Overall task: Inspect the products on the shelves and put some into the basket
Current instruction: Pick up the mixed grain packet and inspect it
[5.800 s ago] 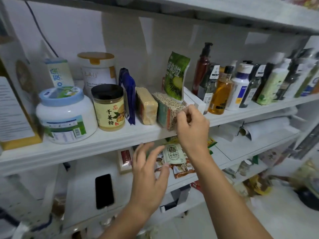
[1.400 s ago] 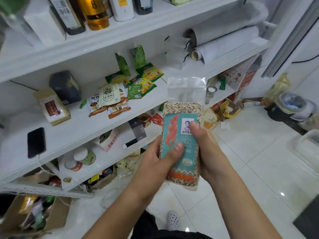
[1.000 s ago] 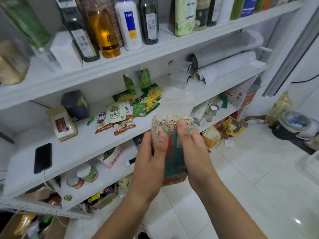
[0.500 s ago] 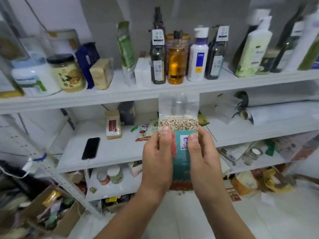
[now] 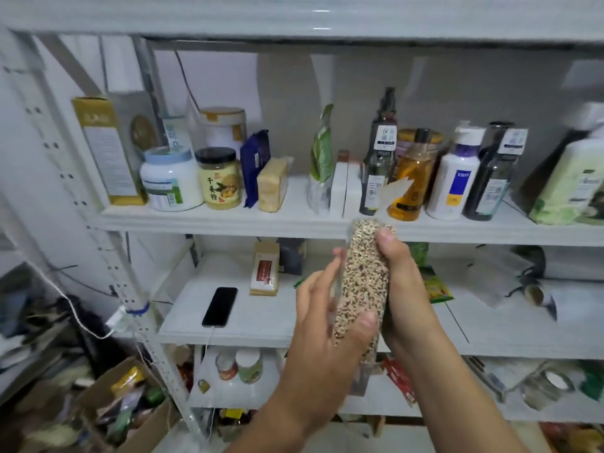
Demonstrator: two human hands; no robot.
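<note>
Both hands are holding 1 grain pack [image 5: 361, 282] edge-on in front of the shelving, level with the front edge of the upper shelf [image 5: 228, 220] and well clear of it. Right hand [image 5: 403, 289] is wrapping the pack's right side, thumb pressing near the top. Left hand [image 5: 322, 317] is only bracing: thumb on the lower face, fingers half open along the left edge, not fully closing.

Risks, as I judge them:
- Pack is being gripped narrow-side on, so it could be rotating out if the left hand lets go first.
- The clear top flap is sitting just below the bottles [image 5: 411, 181] at the shelf's front edge; lifting could be knocking them.
- No basket in view, so the drop is going blind until the head turns.

Pack look: clear vacuum brick, mixed beige and brown grains, stiff, empty transparent header sticking up. Label face not showing.
</note>
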